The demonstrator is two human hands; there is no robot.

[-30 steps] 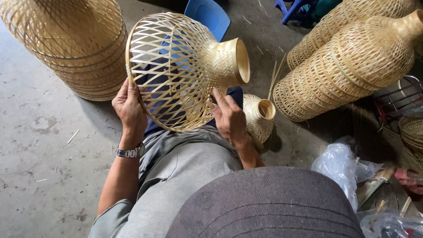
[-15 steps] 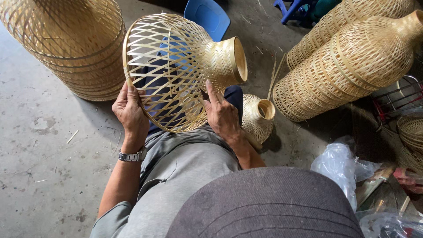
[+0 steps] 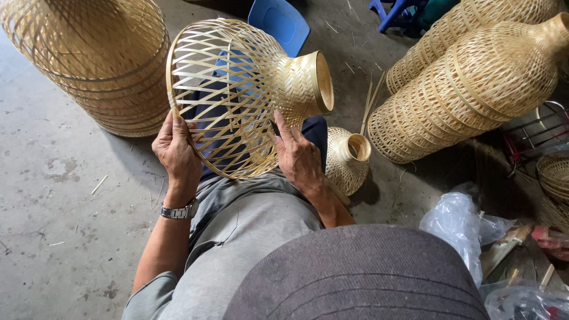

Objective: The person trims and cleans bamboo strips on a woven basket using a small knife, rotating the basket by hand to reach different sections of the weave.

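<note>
I hold a woven bamboo lampshade frame on my lap, with its open lattice bell facing me and its tightly woven neck pointing right. My left hand grips the wide rim at the lower left; a metal watch sits on that wrist. My right hand presses against the lattice near the neck on the lower right, fingers spread over the strips.
A small woven bamboo piece lies by my right knee. Big bamboo shades stand at the upper left and upper right. A blue plastic stool, clear plastic bags and a concrete floor surround me.
The frame has turned slightly and shifted left on my lap. My right hand slid up along the lattice toward the neck, while the left hand kept its grip on the rim.
</note>
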